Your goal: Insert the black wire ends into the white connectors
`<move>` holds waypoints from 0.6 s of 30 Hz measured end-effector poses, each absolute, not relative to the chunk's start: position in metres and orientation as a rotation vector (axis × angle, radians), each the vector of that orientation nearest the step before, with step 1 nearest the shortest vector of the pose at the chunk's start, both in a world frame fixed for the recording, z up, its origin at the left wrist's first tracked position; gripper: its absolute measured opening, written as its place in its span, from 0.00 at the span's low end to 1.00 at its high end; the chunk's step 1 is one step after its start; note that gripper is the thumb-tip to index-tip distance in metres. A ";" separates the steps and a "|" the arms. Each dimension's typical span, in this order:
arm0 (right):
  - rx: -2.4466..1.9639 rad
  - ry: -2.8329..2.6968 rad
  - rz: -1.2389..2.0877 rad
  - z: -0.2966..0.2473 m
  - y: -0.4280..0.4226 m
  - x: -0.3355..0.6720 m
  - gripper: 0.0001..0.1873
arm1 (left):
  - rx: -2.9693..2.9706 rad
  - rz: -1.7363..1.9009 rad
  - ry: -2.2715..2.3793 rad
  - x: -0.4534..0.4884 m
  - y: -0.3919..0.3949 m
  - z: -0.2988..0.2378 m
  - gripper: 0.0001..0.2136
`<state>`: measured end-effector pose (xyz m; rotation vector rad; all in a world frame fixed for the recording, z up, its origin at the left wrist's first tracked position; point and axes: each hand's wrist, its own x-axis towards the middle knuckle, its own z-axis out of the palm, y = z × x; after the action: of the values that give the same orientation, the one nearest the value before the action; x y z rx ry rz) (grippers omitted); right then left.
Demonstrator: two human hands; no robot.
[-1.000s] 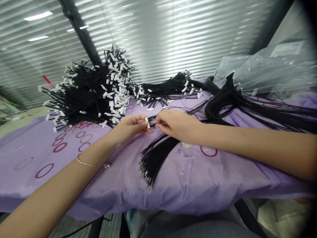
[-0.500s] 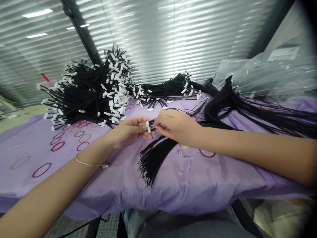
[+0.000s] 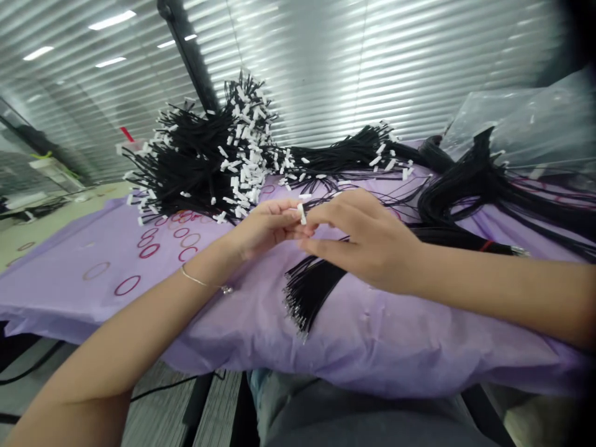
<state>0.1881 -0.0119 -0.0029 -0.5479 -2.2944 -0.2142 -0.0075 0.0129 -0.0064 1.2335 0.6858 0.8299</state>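
White connector point(image 3: 302, 214) sits mid-frame, pinched in the left hand's point(image 3: 263, 228) thumb and fingers. The right hand point(image 3: 375, 242), bunched half a second ago, has loosened, thumb and forefinger parted beside it; the left apparently steadies the connector alone. Whether the right's other fingers keep a wire, I cannot tell.
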 end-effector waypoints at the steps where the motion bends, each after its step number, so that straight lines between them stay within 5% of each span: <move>1: -0.536 -2.329 -0.115 -0.006 -0.013 0.184 0.07 | 1.240 0.847 0.706 -0.008 0.014 -0.006 0.04; 7: -0.567 -2.559 0.403 -0.032 0.000 0.172 0.04 | 1.210 0.910 0.836 -0.011 0.023 -0.014 0.05; 14: -0.529 -2.215 0.892 -0.012 -0.003 0.181 0.07 | 1.262 0.918 0.893 -0.008 0.018 -0.009 0.07; 18: -0.704 -2.140 0.917 -0.002 0.006 0.186 0.08 | 1.413 0.944 0.895 -0.008 0.016 -0.009 0.09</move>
<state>0.1862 0.0056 -0.0018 -0.7043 -2.1404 0.9168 -0.0081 0.0159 -0.0091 1.4129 0.8950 0.9440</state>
